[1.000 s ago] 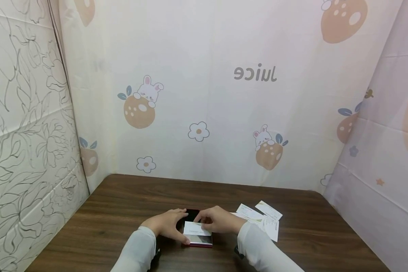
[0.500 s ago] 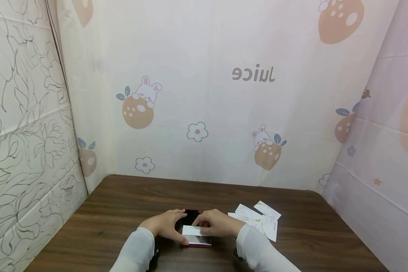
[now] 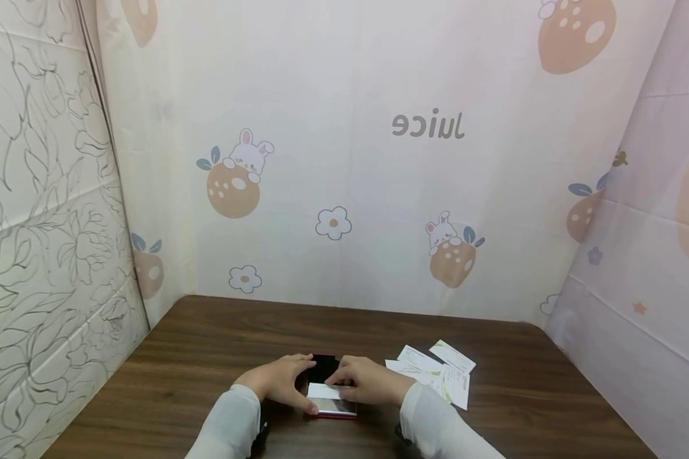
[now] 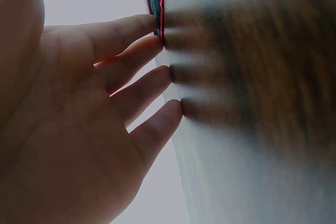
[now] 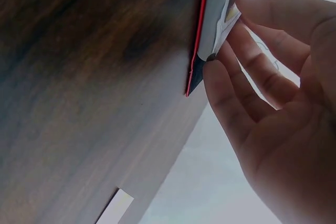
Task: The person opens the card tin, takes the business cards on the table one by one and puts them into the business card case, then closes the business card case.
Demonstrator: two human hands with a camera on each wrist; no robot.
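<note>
A slim card case with a dark inside and red edges lies opened out on the table between my hands. My right hand pinches a white business card over the case's silvery near half; its fingers hide the card's right end. In the right wrist view, thumb and fingertips hold the card close against the case. My left hand rests along the left side, thumb at the near left corner. In the left wrist view its fingers are extended, the upper ones touching the red edge of the case.
Several loose business cards lie overlapping to the right of the right hand, on the brown wood-grain table. Behind the table hangs a white printed curtain; more patterned cloth borders the left side.
The card in my right hand has tilted and now shows a narrower face over the case. The right fingers have shifted slightly; the left hand stays at the case.
</note>
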